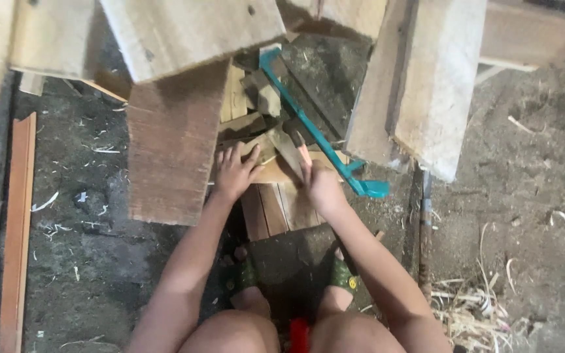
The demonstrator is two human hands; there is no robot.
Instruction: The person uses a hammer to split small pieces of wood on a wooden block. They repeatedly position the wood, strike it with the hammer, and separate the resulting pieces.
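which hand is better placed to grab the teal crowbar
Right. The right hand sits beside the teal crowbar, near its hooked end, though it seems to grip a hammer. The left hand rests flat on wood scraps.

Left hand (233, 173) flat, right hand (320, 183) clenched.

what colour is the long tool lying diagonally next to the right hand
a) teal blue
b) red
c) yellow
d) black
a) the long tool runs diagonally from the upper boards down to a spot beside the right hand, and its frame is teal blue along its whole length; the left hand rests flat on the small wood pieces nearby.
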